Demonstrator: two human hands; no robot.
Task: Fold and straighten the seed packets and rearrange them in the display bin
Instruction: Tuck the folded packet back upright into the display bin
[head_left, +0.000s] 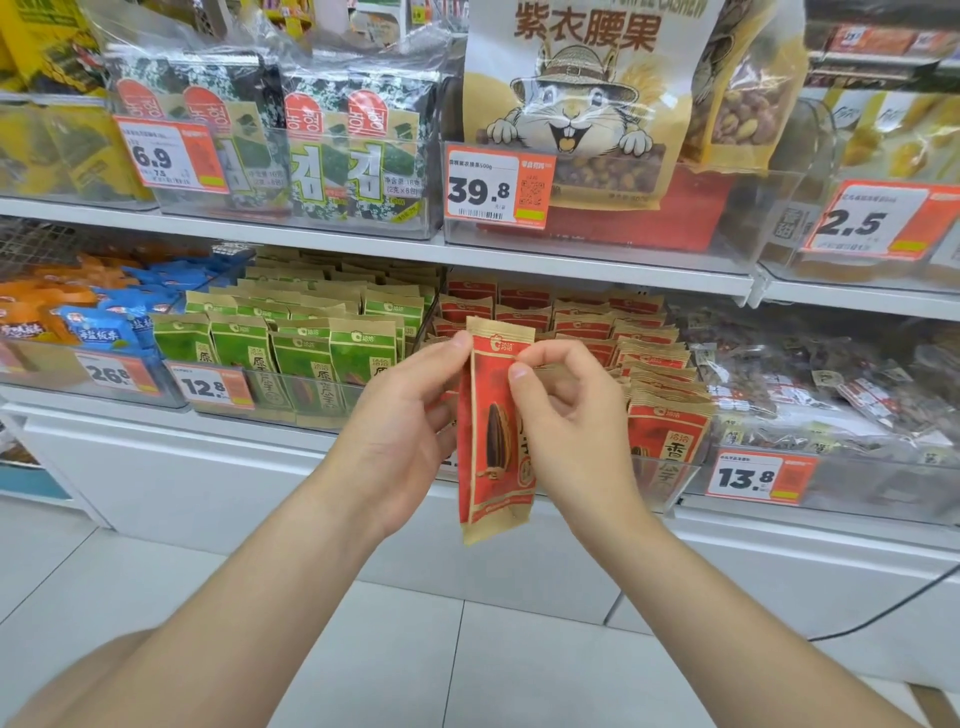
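Note:
A red and tan seed packet (491, 431) with a sunflower seed printed on it hangs upright in front of the shelf, its sides folded in so it looks narrow. My left hand (400, 431) pinches its upper left edge with thumb and fingers. My right hand (566, 415) pinches its upper right edge, fingers curled over the side. Behind it stands the clear display bin (675, 478) packed with several rows of matching red seed packets (662, 431).
Left of the red bin is a bin of green seed packets (306, 348), then blue and orange snack bags (104, 322). A bin of dark snack packs (831, 384) sits to the right. Seaweed packs (311, 140) and a large cashew bag (582, 93) fill the shelf above. White floor tiles (395, 649) lie below.

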